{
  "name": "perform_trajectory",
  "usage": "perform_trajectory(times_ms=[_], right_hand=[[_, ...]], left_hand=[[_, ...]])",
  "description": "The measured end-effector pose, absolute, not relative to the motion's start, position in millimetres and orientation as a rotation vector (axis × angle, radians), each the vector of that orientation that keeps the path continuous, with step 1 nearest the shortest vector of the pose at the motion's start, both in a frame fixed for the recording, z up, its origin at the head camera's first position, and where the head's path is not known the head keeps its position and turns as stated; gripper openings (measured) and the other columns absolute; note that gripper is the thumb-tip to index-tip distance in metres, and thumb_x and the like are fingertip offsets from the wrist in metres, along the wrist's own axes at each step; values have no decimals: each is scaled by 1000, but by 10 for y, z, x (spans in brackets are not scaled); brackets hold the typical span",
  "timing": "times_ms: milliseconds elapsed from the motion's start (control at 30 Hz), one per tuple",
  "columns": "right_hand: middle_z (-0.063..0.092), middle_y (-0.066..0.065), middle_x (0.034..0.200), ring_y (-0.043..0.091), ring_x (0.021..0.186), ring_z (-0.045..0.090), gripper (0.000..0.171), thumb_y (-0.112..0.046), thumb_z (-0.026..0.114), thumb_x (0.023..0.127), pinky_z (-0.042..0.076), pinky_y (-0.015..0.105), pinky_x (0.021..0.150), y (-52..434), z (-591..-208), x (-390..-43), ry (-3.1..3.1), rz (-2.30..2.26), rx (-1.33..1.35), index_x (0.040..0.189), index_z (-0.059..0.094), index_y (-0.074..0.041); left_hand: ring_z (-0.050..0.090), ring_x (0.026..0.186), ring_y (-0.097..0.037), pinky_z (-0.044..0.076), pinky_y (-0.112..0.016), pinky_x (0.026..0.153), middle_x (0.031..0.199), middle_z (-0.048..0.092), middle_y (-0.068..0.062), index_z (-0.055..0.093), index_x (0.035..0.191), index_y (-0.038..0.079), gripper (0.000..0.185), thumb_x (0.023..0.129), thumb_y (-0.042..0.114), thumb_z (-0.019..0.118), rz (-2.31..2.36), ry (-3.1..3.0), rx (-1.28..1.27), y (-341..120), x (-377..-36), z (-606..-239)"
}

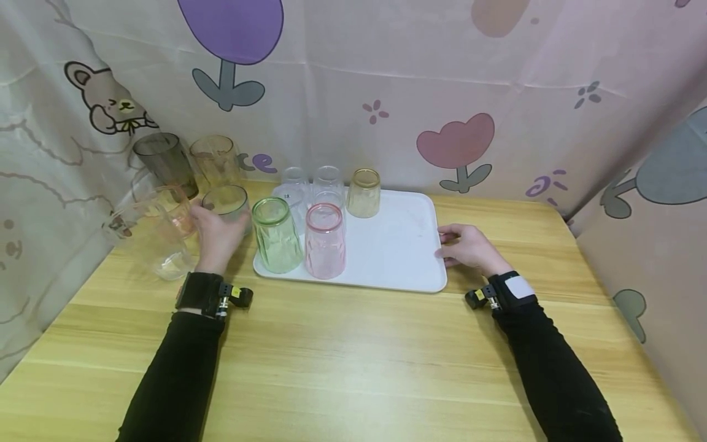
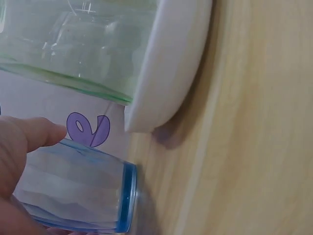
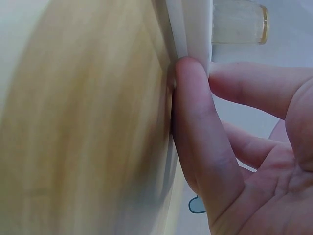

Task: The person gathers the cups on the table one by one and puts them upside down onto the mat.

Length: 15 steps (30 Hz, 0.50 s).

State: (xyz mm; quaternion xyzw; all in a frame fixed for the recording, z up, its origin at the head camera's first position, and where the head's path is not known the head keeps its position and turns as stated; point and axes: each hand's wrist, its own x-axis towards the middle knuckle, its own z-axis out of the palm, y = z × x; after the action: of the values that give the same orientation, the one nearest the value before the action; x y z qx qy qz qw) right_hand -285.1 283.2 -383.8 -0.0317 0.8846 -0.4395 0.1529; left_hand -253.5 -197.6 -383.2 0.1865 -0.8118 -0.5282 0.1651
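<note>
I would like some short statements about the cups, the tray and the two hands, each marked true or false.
1. The left hand holds a blue cup beside the tray. True.
2. The green cup stands on the table, off the tray. False: it is on the tray.
3. The right hand touches the tray's edge. True.
4. The pink cup lies on its side. False: it stands upside down.

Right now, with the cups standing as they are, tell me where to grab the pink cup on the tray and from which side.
Grip the pink cup around its side wall, coming from the front or right. It stands mouth-down on the white tray, so no rim is open to hook. The green cup crowds its left, and clear cups stand behind.
</note>
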Motion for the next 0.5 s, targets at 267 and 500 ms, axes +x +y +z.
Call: perform_trajectory(times_ms=[267, 500], right_hand=[[50, 31, 139, 34, 105, 66, 65, 0, 69, 95, 63, 35, 81, 2823, -3818, -2824, 2532, -1267, -100, 152, 39, 12], [50, 30, 140, 35, 107, 66, 65, 0, 69, 96, 63, 36, 83, 2798, -3821, -2829, 2531, -1251, -78, 152, 40, 10]], left_hand=[[31, 148, -35, 25, -42, 125, 159, 27, -20, 12, 154, 6, 94, 92, 36, 74, -1502, -2319, 557, -1993, -2542, -3820], [32, 147, -30, 25, -37, 124, 154, 31, -16, 15, 156, 8, 96, 90, 39, 77, -1469, -2225, 509, -1989, -2554, -3756]])
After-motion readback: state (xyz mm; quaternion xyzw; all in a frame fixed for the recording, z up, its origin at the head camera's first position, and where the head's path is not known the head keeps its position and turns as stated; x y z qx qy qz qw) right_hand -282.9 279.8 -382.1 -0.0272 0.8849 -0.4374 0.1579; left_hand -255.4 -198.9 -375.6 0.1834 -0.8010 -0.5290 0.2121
